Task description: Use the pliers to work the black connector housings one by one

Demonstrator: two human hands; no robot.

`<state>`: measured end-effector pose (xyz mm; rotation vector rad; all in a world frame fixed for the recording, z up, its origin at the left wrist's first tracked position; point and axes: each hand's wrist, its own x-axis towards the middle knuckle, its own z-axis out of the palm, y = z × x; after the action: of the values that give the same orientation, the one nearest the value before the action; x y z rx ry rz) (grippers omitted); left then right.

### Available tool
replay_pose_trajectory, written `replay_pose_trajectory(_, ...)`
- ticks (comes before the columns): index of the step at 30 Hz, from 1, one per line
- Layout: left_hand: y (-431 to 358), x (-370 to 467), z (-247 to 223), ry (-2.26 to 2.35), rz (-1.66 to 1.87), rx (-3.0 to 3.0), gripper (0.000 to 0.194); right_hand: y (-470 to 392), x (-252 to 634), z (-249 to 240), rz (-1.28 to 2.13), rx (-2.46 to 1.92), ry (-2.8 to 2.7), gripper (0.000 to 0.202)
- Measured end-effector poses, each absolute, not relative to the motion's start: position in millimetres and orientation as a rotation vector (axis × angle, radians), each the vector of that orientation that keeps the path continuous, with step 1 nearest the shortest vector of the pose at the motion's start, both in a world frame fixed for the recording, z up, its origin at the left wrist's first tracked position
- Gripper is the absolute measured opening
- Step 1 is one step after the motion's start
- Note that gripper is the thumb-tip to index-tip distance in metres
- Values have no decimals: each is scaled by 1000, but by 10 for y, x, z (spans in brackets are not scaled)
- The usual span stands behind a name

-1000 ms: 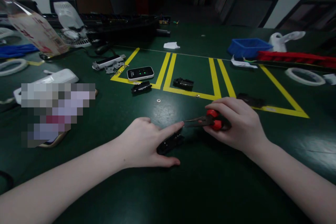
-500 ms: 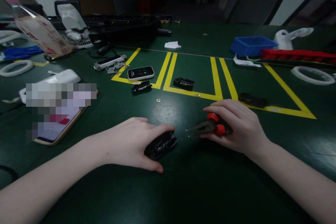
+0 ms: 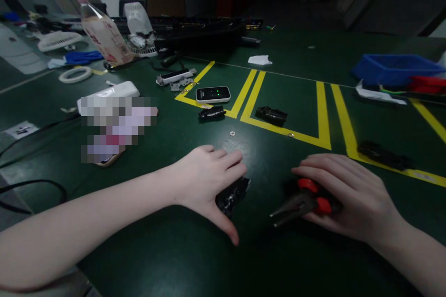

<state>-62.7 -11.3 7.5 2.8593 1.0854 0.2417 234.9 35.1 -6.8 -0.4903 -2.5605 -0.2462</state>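
Note:
My left hand rests over a black part on the green table, its fingers bent over the far side and the thumb stretched out near its front. To the right, my right hand is wrapped round red-handled pliers, whose jaws point left and stand slightly apart with nothing between them. A small metal ring lies beyond my left hand. Similar black parts lie near the yellow tape: one at the left, one in the middle and one at the right.
A white device with green lights sits inside the tape marks. At the left are a phone, a white case, a tape roll and a bottle. A blue bin stands at the back right.
The view has turned, moving the table items mostly left to right across the picture. My left thumb has spread away from the black part. The pliers now point more downward and sit lower.

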Motion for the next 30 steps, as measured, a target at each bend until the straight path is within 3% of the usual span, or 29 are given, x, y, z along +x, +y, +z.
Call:
replay_pose_trajectory(6,-75,-664,56,852,335,2881,110,353,2359,-87,-251,-528,-2565,31)
replay_pose_trajectory(13,-37,-647,-9,758,394,2880,84,328,2302,-101,-249,-548,-2551,31)
replay_pose_trajectory(30,-9,-631,-67,824,608,2534,75,393,2295,-90,-185,-528,-2596,34)
